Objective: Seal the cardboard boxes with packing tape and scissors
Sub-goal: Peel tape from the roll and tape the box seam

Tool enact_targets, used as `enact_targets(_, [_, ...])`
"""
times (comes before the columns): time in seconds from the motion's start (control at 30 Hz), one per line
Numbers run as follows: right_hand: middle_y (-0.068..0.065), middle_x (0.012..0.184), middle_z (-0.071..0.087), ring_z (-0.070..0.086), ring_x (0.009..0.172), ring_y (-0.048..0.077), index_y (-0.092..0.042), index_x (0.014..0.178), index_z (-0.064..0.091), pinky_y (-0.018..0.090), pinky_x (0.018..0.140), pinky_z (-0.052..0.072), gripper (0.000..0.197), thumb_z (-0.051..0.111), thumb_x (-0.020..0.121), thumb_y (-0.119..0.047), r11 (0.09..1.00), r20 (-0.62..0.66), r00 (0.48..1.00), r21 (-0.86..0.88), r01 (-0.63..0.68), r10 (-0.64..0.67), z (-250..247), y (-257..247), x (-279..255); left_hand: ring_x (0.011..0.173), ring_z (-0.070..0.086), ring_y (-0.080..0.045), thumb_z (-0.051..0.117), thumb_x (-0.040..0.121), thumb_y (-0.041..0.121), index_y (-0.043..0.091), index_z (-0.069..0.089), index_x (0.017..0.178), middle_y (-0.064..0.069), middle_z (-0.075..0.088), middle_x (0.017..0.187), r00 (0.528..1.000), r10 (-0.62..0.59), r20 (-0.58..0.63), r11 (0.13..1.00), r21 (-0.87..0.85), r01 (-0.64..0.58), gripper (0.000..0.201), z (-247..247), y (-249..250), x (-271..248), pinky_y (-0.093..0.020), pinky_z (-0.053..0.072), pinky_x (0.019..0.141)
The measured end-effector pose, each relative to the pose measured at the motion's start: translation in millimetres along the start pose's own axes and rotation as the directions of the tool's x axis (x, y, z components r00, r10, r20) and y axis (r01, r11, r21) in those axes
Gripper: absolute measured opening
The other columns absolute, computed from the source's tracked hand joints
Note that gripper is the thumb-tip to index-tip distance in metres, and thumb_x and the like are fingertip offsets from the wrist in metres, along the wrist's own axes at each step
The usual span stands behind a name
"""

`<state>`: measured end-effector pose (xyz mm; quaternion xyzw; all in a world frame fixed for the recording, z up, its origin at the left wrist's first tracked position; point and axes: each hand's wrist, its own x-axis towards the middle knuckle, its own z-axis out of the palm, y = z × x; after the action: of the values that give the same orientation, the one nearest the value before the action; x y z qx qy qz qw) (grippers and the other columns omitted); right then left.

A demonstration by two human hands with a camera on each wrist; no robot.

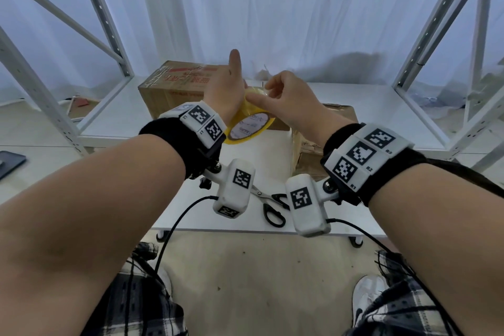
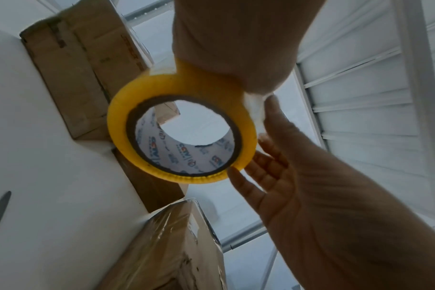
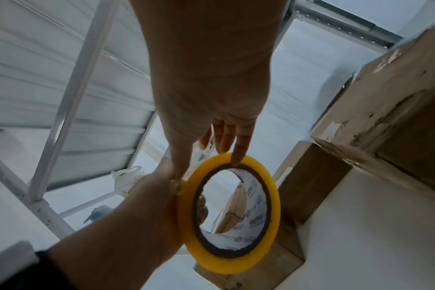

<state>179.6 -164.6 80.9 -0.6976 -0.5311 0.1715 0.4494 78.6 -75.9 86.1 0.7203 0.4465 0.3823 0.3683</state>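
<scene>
L hand (image 1: 226, 87) holds yellow tape roll (image 1: 249, 124) above the counter (image 1: 245, 150) w/ scissors (image 1: 270, 203); R hand (image 1: 286, 98) pinches its edge.

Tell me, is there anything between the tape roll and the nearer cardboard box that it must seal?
Nothing visible. The left hand and right hand hold the yellow tape roll in the air, above the nearer cardboard box; only open space lies between them.

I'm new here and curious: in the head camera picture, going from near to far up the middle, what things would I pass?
Scissors on the white table → tape roll held up by the left hand and right hand → far box → curtain.
</scene>
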Motion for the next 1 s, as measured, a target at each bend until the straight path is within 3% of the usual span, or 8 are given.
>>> enact_targets(0.17, [-0.003,0.083,0.056,0.055,0.078,0.012,-0.012,0.092,0.058,0.026,0.072,0.048,0.031,0.075,0.080,-0.034,0.999,-0.041,0.999,-0.031,-0.025,0.024,-3,1,3,0.071,0.054,-0.012,0.018,0.103,0.048,0.011,0.059,0.073,-0.002,0.058,0.073,0.977,-0.068,0.200,0.986,-0.136,0.096,0.063,-7,9,-8,-0.028,0.039,0.070])
enact_targets(0.3, [-0.009,0.071,0.053,0.053,0.074,0.012,-0.011,0.082,0.061,0.016,0.062,0.040,0.009,0.066,0.087,-0.017,0.990,-0.100,0.994,-0.136,0.037,-0.051,-12,0,5,0.100,0.057,-0.021,0.050,0.096,0.025,0.019,0.060,0.111,-0.003,0.058,0.108,0.885,-0.022,0.464,0.998,-0.047,0.049,0.019,-24,6,-15,-0.037,0.047,0.087])
enact_targets(0.43, [0.000,0.072,0.055,0.058,0.076,0.023,-0.010,0.082,0.057,0.029,0.067,0.048,0.008,0.061,0.088,-0.009,0.985,-0.140,0.989,-0.169,0.019,-0.043,-15,11,8,0.094,0.064,-0.011,0.065,0.090,0.014,0.021,0.045,0.133,0.004,0.062,0.108,0.775,0.036,0.630,0.999,-0.047,-0.008,0.049,-32,2,-19,-0.020,0.053,0.073])
enact_targets(0.6, [0.014,0.077,0.064,0.064,0.073,0.030,-0.020,0.071,0.053,0.044,0.076,0.056,0.024,0.063,0.086,-0.004,0.994,-0.084,0.992,0.050,0.094,-0.089,-9,-2,6,0.097,0.059,-0.013,0.064,0.091,0.020,0.015,0.042,0.141,-0.003,0.057,0.118,0.808,0.035,0.588,0.968,0.181,-0.174,0.055,-39,-6,-15,-0.018,0.045,0.077])
enact_targets(0.77, [0.014,0.070,0.064,0.063,0.055,0.017,-0.013,0.082,0.055,0.032,0.065,0.057,0.018,0.066,0.086,0.000,0.956,-0.061,0.996,0.280,0.084,-0.069,-3,-12,-1,0.104,0.051,-0.015,0.062,0.092,0.024,0.012,0.041,0.143,-0.003,0.054,0.125,0.848,0.028,0.529,0.910,0.337,-0.240,0.057,-41,-16,-12,-0.024,0.038,0.085])
enact_targets(0.87, [0.016,0.070,0.062,0.063,0.053,0.018,-0.013,0.096,0.045,0.030,0.065,0.057,0.029,0.066,0.085,0.003,0.907,-0.070,0.997,0.419,0.044,-0.016,-9,-14,-1,0.116,0.049,-0.020,0.061,0.093,0.029,0.012,0.041,0.144,-0.008,0.051,0.136,0.874,0.036,0.485,0.856,0.436,-0.277,0.057,-39,-20,-10,-0.023,0.032,0.090])
enact_targets(0.93, [0.014,0.070,0.062,0.063,0.056,0.017,-0.011,0.101,0.050,0.029,0.068,0.058,0.023,0.062,0.087,0.003,0.915,-0.080,0.997,0.402,0.037,-0.005,-9,-12,2,0.123,0.048,-0.021,0.061,0.092,0.032,0.014,0.044,0.143,-0.007,0.051,0.138,0.885,0.072,0.459,0.848,0.440,-0.296,0.057,-38,-22,-9,-0.023,0.031,0.092])
enact_targets(1.0, [0.010,0.071,0.061,0.062,0.057,0.014,-0.008,0.102,0.061,0.025,0.070,0.057,0.018,0.052,0.092,0.005,0.951,-0.077,0.997,0.308,0.015,0.009,-7,-8,5,0.114,0.050,-0.017,0.063,0.091,0.032,0.016,0.048,0.139,-0.004,0.054,0.133,0.887,0.091,0.453,0.866,0.403,-0.295,0.052,-39,-24,-11,-0.022,0.033,0.091])
